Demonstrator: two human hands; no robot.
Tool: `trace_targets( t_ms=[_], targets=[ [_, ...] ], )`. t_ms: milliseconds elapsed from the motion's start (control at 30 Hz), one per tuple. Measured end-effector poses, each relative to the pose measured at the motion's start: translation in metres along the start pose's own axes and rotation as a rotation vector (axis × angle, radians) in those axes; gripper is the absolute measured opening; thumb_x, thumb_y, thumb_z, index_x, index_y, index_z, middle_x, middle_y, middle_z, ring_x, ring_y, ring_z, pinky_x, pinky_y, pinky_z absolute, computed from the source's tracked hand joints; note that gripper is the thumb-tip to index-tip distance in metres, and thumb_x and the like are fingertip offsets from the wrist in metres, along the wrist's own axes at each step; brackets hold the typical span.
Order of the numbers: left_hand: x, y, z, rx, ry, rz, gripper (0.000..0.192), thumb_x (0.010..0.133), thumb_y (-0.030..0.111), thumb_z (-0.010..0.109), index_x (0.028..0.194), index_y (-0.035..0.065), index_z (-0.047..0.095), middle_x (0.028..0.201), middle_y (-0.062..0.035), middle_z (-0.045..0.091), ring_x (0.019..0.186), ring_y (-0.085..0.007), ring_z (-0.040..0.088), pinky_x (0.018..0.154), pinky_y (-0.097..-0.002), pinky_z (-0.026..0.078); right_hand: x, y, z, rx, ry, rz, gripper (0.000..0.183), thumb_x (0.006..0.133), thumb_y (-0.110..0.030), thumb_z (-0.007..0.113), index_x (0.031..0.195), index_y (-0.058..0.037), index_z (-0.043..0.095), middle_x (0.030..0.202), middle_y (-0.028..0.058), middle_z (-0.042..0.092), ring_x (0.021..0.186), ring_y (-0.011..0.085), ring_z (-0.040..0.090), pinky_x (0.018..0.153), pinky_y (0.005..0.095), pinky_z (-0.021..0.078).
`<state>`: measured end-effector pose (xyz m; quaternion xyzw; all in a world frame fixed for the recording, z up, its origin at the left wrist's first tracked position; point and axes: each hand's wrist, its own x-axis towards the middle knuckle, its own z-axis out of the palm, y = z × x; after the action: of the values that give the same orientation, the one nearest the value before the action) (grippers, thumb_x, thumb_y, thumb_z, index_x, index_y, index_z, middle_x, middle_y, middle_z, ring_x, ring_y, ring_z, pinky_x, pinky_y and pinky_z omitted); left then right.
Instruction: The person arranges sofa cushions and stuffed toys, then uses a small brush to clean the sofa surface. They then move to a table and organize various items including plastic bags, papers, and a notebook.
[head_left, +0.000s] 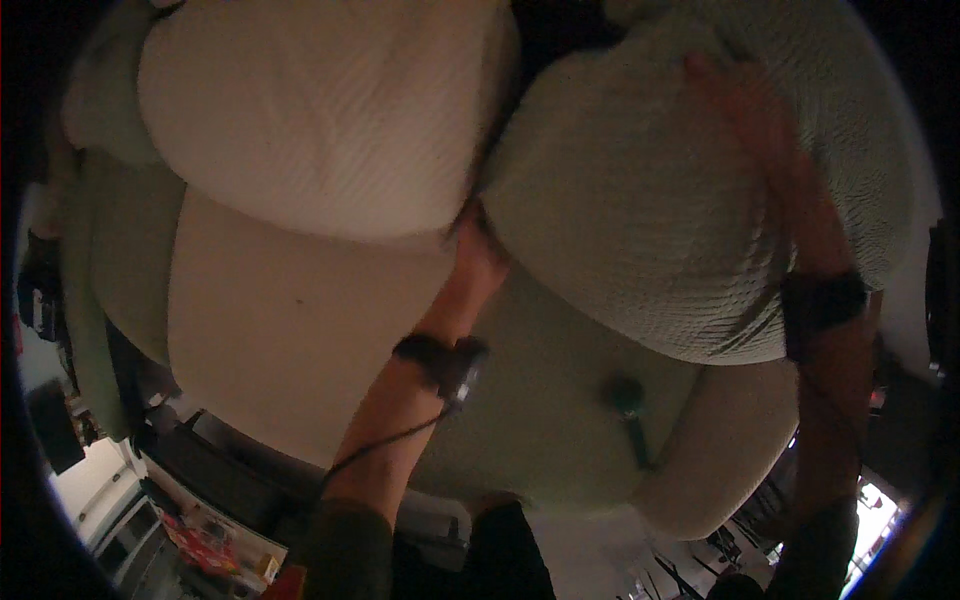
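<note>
A sofa back cushion in a ribbed green stretch cover (637, 202) leans in front of me. My left hand (478, 251) is at its lower left corner, by the gap beside a beige-covered cushion (322, 120). The fingers there are mostly hidden between the two cushions. Higher up, my right hand (739, 105) lies against the upper right part of the green cover and is blurred. Creases run through the fabric near the cushion's lower right edge. On the green seat cushion (555, 390) lies a dark green tool with a round head and a handle (630, 412).
The sofa has a beige seat cushion (285, 322) on the left and a beige armrest (724, 450) on the right. Dark straps with devices sit on both my wrists, and a cable hangs from the left one. A low table (217, 525) bearing red items stands at lower left.
</note>
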<state>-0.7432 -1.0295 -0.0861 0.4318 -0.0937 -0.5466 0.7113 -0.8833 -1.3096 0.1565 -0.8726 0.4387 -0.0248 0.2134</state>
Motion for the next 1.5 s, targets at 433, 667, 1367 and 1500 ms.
trace_targets(
  t_ms=[433,667,1367,1500],
  targets=[
    [0.008,-0.052,-0.062,-0.448,0.253,-0.478,0.06,0.106,0.052,0.039,0.152,0.0146,0.047,0.156,-0.0088,0.049,0.143,-0.0308,0.045,0.114,-0.0532,0.04,0.033,-0.012,0.081,0.051,-0.038,-0.023,0.1,0.084,-0.086,0.052,0.122,0.0041,0.072,0.123,0.0288,0.069,0.118,0.0396,0.067,0.104,0.0457,0.0493],
    [-0.012,-0.039,-0.144,0.865,-0.013,0.06,0.069,0.103,0.056,0.049,0.159,0.019,0.034,0.162,-0.0077,0.038,0.147,-0.0309,0.039,0.12,-0.0537,0.032,-0.113,-0.038,0.043,-0.052,0.652,-0.248,0.056,0.085,-0.048,0.075,0.124,-0.0085,0.07,0.123,0.018,0.069,0.12,0.0373,0.062,0.106,0.0521,0.0459],
    [-0.076,0.017,-0.123,1.119,-0.332,-0.095,0.066,0.103,0.039,0.058,0.159,0.017,0.032,0.158,-0.0074,0.04,0.142,-0.0271,0.044,0.112,-0.0522,0.041,-0.52,0.21,0.164,0.112,0.557,0.83,0.053,0.098,-0.018,0.064,0.146,0.0009,0.049,0.14,0.0222,0.056,0.137,0.0371,0.049,0.115,0.049,0.0393],
    [-0.203,0.084,-0.184,1.162,-0.339,-0.174,0.058,0.104,0.034,0.057,0.156,0.0152,0.039,0.154,-0.0094,0.046,0.14,-0.0278,0.047,0.112,-0.0494,0.042,-0.588,0.106,0.298,-0.101,0.012,0.744,0.067,0.093,-0.025,0.072,0.149,-0.0012,0.045,0.142,0.0252,0.055,0.133,0.0425,0.052,0.113,0.0517,0.0413]
  ],
)
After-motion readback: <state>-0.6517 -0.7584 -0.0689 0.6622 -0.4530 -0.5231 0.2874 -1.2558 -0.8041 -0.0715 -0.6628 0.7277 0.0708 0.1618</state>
